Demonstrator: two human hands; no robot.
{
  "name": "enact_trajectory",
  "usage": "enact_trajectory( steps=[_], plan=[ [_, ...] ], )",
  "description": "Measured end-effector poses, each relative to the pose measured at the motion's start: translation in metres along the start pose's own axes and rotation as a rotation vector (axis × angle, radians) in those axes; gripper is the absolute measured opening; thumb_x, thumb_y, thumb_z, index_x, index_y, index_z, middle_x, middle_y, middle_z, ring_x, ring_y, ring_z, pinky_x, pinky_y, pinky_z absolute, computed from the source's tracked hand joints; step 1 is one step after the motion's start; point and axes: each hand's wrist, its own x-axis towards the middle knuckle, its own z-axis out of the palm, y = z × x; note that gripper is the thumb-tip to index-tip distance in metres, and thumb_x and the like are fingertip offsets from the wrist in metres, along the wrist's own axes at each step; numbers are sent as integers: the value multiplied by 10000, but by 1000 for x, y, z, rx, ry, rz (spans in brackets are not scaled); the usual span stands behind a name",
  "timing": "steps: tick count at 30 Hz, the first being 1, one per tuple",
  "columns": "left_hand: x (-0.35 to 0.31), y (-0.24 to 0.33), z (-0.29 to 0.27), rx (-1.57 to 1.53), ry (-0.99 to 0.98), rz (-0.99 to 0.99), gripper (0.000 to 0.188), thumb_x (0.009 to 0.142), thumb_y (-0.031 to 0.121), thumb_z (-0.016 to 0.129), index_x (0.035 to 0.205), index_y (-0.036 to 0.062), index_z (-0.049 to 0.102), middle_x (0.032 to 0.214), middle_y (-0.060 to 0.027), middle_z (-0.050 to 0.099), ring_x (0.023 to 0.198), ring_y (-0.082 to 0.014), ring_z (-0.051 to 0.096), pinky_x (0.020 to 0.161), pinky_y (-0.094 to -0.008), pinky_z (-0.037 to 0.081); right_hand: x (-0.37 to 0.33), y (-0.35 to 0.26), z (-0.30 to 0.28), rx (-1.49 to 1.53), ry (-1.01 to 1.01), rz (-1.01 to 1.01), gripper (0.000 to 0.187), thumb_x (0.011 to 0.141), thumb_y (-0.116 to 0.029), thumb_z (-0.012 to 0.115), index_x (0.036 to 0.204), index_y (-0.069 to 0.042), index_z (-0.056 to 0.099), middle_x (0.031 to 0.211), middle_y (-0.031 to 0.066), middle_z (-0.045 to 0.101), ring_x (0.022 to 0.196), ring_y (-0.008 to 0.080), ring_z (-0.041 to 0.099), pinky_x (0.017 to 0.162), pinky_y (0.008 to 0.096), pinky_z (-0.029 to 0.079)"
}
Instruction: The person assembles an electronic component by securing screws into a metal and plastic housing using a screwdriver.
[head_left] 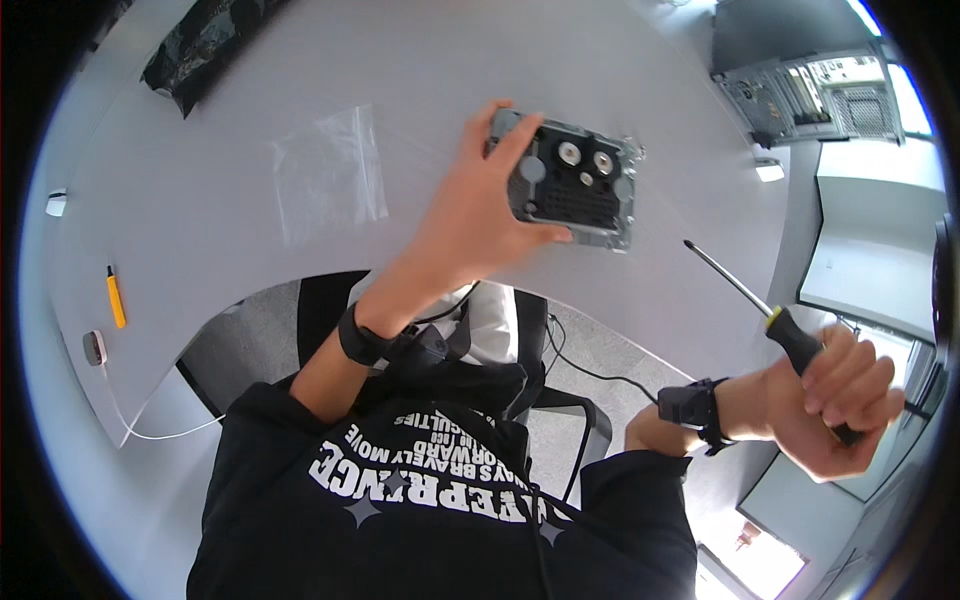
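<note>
My left hand (pixel 478 205) grips a rectangular metal-framed device (pixel 570 210) by its left side, over the grey table. Fingers lie across its top edge, and the thumb rests along the lower one. The device has a black face with round silver discs. Out to the right, my right hand (pixel 845 405) is wrapped round the black and yellow handle of a screwdriver (pixel 742 289). Its shaft points up and left, with the tip apart from the device. The palm side and curled fingers of this hand show.
A clear plastic bag (pixel 330 180) lies left of the device. A yellow utility knife (pixel 116 300) and a small corded item (pixel 95 348) sit at the far left. A black bag (pixel 205 50) lies upper left. An open computer case (pixel 815 95) stands upper right.
</note>
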Motion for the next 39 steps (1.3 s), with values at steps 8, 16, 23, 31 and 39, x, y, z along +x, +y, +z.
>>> enact_trajectory(
  steps=[8,16,23,31,39],
  plan=[
    [-5,-1,0,165,76,89,923,703,325,842,1449,48,376,1513,-231,270,1376,-398,337,1109,-460,339,-85,-62,11,-39,348,-149,275,914,-223,411,660,-125,367,559,46,463,397,100,411,386,234,360],
    [-8,23,-5,483,99,263,784,812,384,744,1439,69,395,1492,-252,298,1343,-404,374,1097,-450,347,-122,-103,6,-62,507,-220,264,909,-229,401,673,-112,371,561,58,456,386,111,399,366,234,325],
    [32,97,17,719,-79,526,299,859,266,674,1079,64,648,1127,-133,635,1057,-343,579,894,-416,477,-87,-110,12,-198,648,-200,255,896,-257,368,695,-103,397,568,67,435,387,122,356,377,249,318],
    [125,95,89,826,-482,499,155,782,148,652,811,-3,658,713,-180,642,692,-359,629,622,-459,473,-96,-97,2,-309,584,-135,271,916,-250,373,696,-91,392,551,74,431,377,111,341,366,244,309],
    [156,91,135,1056,-589,325,111,626,-4,609,667,69,682,647,-115,655,626,-275,637,537,-427,362,-106,-128,-6,-345,689,-250,271,928,-236,394,692,-105,376,579,61,415,387,112,316,387,243,287]
  ],
)
